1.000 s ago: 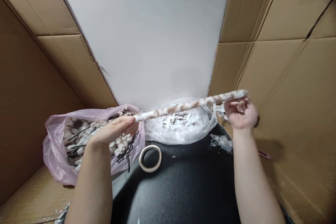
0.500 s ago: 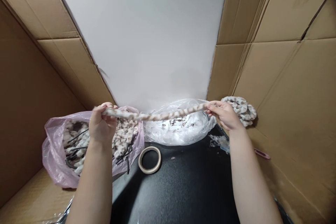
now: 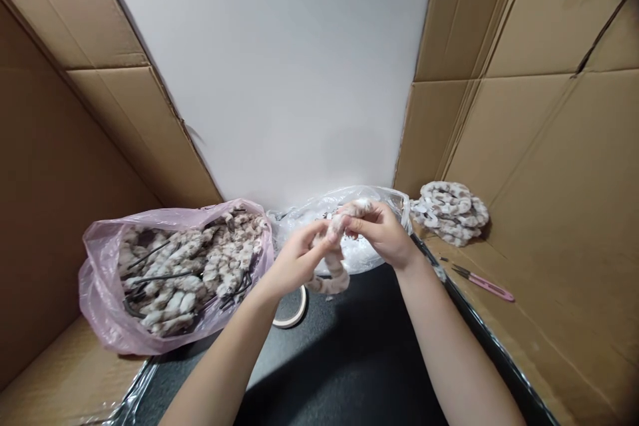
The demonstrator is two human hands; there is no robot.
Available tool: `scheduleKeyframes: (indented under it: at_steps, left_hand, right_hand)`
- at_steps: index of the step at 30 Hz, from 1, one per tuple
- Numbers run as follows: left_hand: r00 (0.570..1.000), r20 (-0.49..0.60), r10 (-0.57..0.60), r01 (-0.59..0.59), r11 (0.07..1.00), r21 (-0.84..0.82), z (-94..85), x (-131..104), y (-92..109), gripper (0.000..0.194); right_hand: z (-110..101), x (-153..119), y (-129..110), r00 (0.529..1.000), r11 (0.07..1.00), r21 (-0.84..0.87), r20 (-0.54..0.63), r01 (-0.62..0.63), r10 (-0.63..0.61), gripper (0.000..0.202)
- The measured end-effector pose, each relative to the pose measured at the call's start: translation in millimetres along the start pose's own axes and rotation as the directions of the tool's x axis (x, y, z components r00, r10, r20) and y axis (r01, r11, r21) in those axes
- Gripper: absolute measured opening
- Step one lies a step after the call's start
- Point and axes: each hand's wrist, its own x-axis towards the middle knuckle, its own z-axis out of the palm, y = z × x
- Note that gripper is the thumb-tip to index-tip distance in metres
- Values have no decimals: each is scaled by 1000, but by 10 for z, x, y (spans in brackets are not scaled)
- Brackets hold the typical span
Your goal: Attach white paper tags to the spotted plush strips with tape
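Observation:
A fluffy white-and-brown cord (image 3: 337, 277) is bent into a loop between my hands, above the black work surface. My left hand (image 3: 299, 254) pinches it from the left, thumb on top. My right hand (image 3: 382, 229) grips it close by, and a short length shows above those fingers. Behind the hands lies a clear plastic bag (image 3: 362, 259) with small white pieces in it. A tape roll (image 3: 298, 318) sits under my left hand, partly hidden by it.
At the left, a pink plastic bag (image 3: 100, 319) holds a heap of fluffy cords with dark ties. A coiled fluffy bundle (image 3: 454, 210) rests on the right, beyond pink thread snips (image 3: 486, 284). Cardboard walls (image 3: 549, 166) stand on both sides.
My hands have come together in the middle. The cord, stretched straight between them before, is now folded into a loop. The thread snips at the right have come into fuller view.

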Motion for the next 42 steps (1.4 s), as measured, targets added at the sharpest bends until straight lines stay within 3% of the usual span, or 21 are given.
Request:
scheduleKeyframes:
  at_steps: [3, 8, 14, 20, 24, 26, 32, 36, 42]
  left_hand:
    - [998, -66, -2, 3, 1000, 17, -21, 9, -56, 39]
    - [992, -128, 11, 1, 995, 100, -34, 1, -32, 39]
    - [993, -119, 5, 7, 995, 98, -54, 12, 1, 37]
    - [997, -61, -54, 50, 997, -61, -23, 18, -55, 37]
    - [994, -42, -99, 89, 978, -189, 20, 50, -114, 40]
    - [990, -95, -100, 84, 984, -155, 16, 66, -126, 40]
    - [970, -234, -69, 91, 992, 87, -39, 53, -58, 33]
    - [974, -225, -11, 57, 978, 199, -36, 31, -31, 31]
    - [977, -206, 48, 1, 973, 230, -21, 34, -50, 31]
  right_hand:
    - [5, 10, 6, 1000, 1000, -8, -8, 18, -18, 30]
    - [64, 1, -18, 998, 993, -112, 53, 44, -39, 36]
    - [36, -9, -5, 995, 986, -168, 101, 2, 15, 38]
    - [-6, -5, 14, 986, 966, -257, 161, 6, 37, 36]
    - [-3, 14, 20, 984, 933, -353, 181, 72, -8, 35]
    - [-20, 16, 21, 986, 920, -383, 167, 84, -20, 33]
    - [-85, -10, 15, 998, 944, -329, -64, -13, -8, 37]
    - [-38, -12, 10, 999, 968, -252, -34, -16, 7, 37]
    - [8, 7, 30, 997, 976, -203, -18, -75, 72, 36]
